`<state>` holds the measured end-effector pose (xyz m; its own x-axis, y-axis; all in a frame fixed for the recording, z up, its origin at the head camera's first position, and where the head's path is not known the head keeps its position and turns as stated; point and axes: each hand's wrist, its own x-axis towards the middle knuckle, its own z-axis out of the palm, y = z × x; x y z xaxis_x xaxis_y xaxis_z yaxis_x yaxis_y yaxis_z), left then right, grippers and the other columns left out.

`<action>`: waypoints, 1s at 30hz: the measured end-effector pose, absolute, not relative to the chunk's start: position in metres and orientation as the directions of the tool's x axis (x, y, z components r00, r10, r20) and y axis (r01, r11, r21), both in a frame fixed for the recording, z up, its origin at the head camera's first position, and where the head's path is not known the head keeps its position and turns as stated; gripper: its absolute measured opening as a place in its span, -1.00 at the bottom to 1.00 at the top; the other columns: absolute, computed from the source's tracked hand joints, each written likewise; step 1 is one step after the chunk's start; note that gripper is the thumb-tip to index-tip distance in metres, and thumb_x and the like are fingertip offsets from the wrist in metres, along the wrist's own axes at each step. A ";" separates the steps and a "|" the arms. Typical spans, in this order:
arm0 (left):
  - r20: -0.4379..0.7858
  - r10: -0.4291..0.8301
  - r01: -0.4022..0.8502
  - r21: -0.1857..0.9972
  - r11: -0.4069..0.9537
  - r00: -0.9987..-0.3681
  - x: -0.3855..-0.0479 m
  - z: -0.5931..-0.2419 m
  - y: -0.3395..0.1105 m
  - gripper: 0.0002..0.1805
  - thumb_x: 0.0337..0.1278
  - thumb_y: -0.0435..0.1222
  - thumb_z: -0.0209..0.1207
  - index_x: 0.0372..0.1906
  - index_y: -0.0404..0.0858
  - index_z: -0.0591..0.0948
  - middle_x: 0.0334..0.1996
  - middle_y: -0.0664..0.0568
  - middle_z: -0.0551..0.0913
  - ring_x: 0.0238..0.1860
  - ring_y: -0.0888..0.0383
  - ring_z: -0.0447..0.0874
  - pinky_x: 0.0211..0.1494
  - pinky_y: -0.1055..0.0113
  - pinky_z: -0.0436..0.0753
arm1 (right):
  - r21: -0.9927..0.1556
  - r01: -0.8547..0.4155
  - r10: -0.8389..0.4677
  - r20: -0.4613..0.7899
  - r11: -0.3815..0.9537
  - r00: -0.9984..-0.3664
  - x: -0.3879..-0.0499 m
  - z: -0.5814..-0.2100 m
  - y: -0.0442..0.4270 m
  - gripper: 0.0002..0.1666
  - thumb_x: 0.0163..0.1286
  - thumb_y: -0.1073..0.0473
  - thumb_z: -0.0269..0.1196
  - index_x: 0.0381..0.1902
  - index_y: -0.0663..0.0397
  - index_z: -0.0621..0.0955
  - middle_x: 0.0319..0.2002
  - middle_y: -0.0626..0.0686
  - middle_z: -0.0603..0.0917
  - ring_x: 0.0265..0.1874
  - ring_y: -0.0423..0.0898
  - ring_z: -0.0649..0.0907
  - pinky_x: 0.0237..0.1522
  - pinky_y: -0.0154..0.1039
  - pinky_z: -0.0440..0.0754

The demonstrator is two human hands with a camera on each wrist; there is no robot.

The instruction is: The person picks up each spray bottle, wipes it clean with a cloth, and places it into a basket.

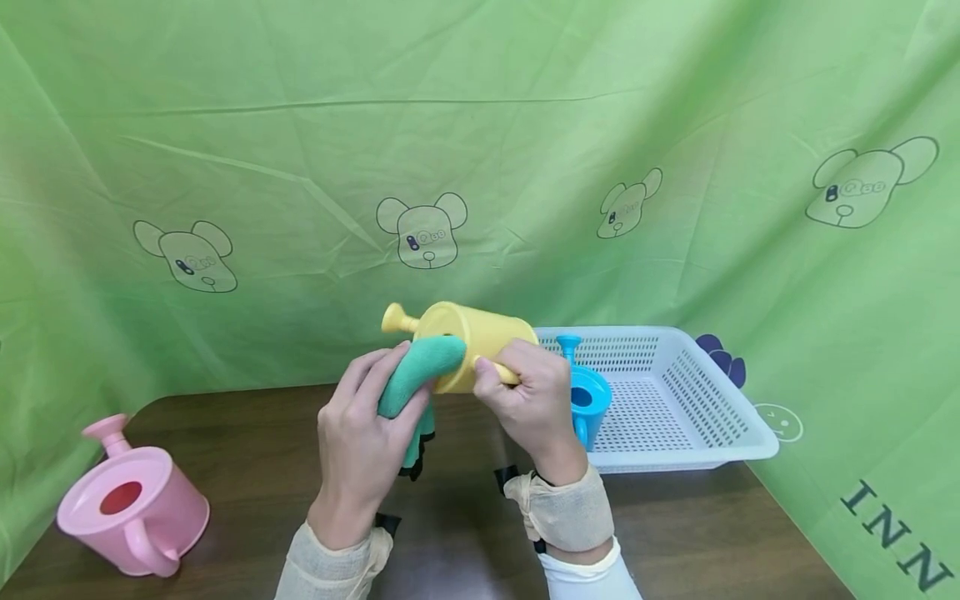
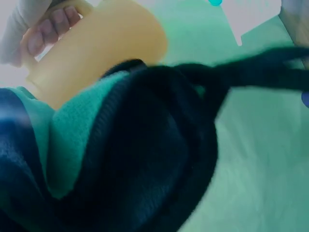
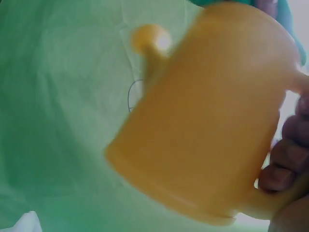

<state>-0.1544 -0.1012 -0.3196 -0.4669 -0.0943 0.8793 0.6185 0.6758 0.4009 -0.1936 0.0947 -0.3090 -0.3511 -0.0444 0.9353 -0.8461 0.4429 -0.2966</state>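
A yellow watering can (image 1: 491,333) is held up above the table, tipped so that its top faces left. My right hand (image 1: 528,396) grips its handle, and in the right wrist view the fingers (image 3: 289,154) curl through that handle. My left hand (image 1: 367,425) holds a folded green cloth (image 1: 423,371) against the can's top, by the opening. Dark edging and a strap (image 2: 260,67) of the cloth hang loose in the left wrist view. The left fingertips are partly hidden behind the cloth.
On the table (image 1: 247,500) at left stands a pink watering can (image 1: 142,508). A white plastic basket (image 1: 697,458) sits at right with a blue watering can (image 1: 590,400) inside. Green curtain (image 1: 300,150) with printed bear faces hangs behind and along the sides.
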 end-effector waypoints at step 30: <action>0.776 -0.209 0.411 0.517 0.751 -0.595 -0.158 -0.315 -0.125 -0.54 0.15 -0.22 0.54 0.16 -0.17 0.77 -0.05 -0.18 0.77 -0.21 -0.18 0.80 -0.27 -0.17 0.72 | -0.315 -0.916 -0.123 0.928 0.249 -0.353 -0.192 -0.305 0.095 -0.76 0.20 0.27 0.27 -0.66 0.02 0.62 -0.63 -0.05 0.62 -0.61 -0.20 0.53 -0.57 -0.43 0.47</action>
<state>-0.1577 -0.1252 -0.3147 -0.5948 -0.2092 0.7762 0.4109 0.7508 0.5171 -0.1924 0.0949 -0.3051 -0.3525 -0.1234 0.9276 -0.9160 0.2486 -0.3150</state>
